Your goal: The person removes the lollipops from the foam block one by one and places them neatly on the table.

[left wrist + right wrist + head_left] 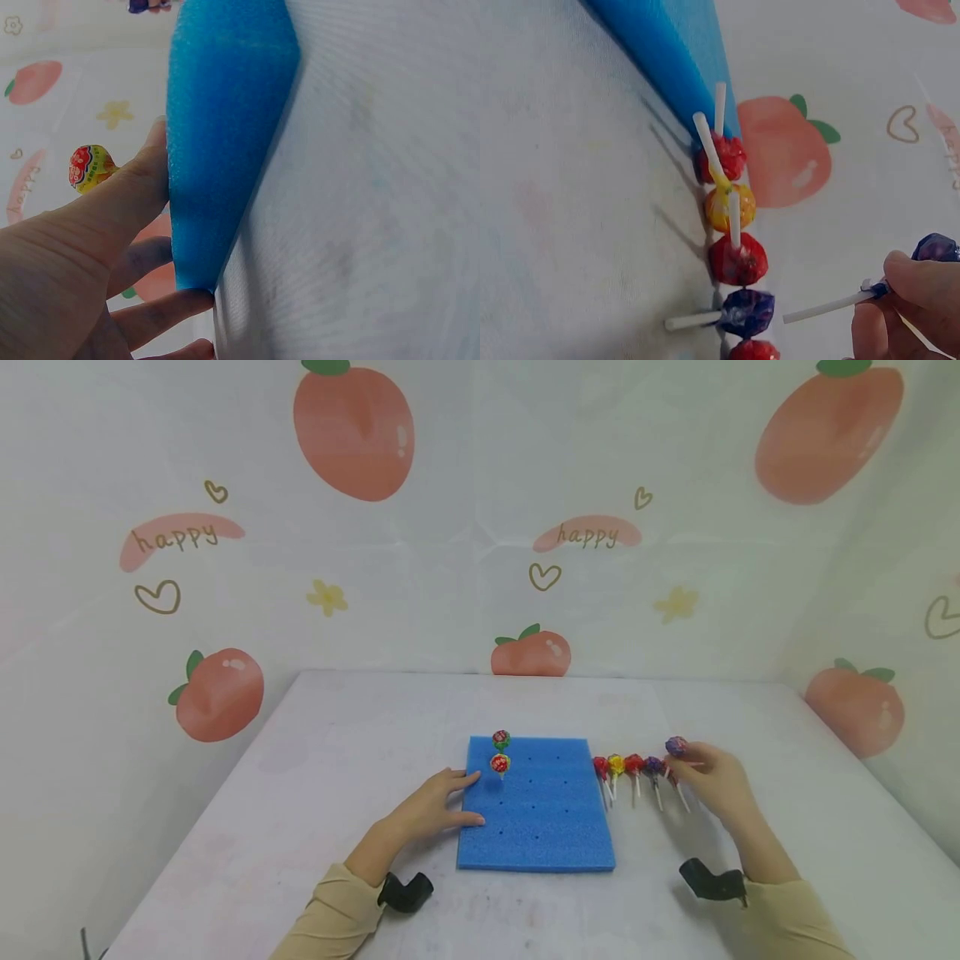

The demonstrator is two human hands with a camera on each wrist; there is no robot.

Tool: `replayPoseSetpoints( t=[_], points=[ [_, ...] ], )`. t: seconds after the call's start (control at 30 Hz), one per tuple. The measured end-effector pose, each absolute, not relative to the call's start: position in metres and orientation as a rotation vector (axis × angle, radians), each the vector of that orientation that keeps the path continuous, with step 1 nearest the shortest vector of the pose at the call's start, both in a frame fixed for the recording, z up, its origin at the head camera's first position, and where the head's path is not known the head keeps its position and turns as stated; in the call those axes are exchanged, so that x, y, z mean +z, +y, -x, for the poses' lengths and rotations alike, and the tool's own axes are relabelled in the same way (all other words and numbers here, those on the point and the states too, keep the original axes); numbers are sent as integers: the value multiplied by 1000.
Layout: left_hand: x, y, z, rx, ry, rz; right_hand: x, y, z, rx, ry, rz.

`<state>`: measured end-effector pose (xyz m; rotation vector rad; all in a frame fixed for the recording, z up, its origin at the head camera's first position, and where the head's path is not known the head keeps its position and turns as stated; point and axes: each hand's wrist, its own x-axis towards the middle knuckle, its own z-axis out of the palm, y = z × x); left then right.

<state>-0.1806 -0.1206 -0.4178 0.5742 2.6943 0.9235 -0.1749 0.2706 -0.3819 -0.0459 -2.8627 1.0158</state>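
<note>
A blue foam board [534, 823] with rows of small holes lies on the table. My left hand [431, 806] rests at its left edge, thumb and fingers extended over the top and side. Two wrapped lollipops stand upright in the board's far left part: a green-and-red lollipop [501, 740] behind a red-and-yellow lollipop [499, 764]. To the right of the board, my right hand [716, 778] pinches a purple lollipop [936, 247] just below its candy, and its white stick [829, 307] points away from the fingers, above the row of lollipops.
Beside the board's right edge lies a row of lollipops: red [601, 766], yellow [730, 208], another red [739, 260], purple [748, 313] and a further red one [754, 351] near my right hand. Behind the white table [360, 718] hangs a printed cloth [427, 635].
</note>
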Motion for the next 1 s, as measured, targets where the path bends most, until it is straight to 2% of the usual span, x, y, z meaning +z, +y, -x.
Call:
replayPoseSetpoints(
  t=[1.0],
  points=[
    [-416,-120,179,905,2695,-539,-390,310,175,1161,-2899,348]
  ],
)
